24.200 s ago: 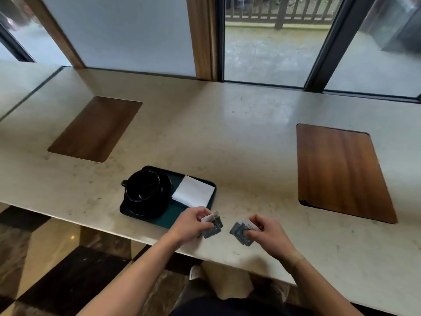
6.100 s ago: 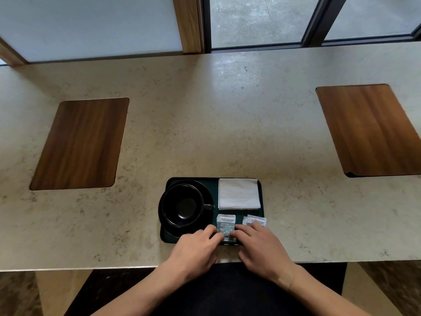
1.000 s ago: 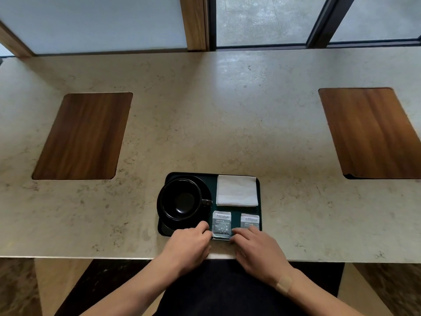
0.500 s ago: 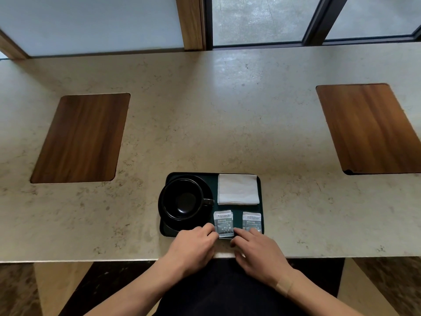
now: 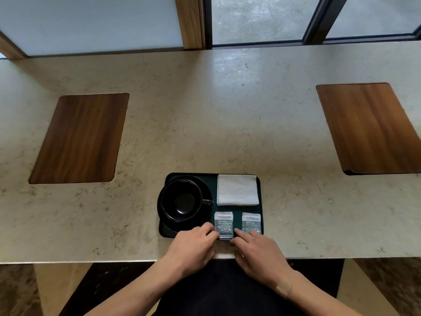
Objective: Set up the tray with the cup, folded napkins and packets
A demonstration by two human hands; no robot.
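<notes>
Tray [image 5: 260,195]: dark green, at the counter's [image 5: 205,110] near edge.
Cup [image 5: 182,202]: black, on its saucer, tray's left half.
Napkin [image 5: 237,189]: folded, far right corner.
Packets: left packet [image 5: 223,223] and right packet [image 5: 250,222] side by side (printed faces up).
Left hand [image 5: 193,246]: grip loose, fingertips touching the left packet.
Right hand [image 5: 259,249]: fingers straight, on both packets' near ends.

Both forearms are bare, no sleeves showing. There's a small adhesive plaster [image 5: 284,288] stuck across the right wrist. Dark, plain clothing [image 5: 218,290] covers the lap, and neither the left hand [image 5: 193,246] nor the right hand [image 5: 259,252] wears anything.
</notes>
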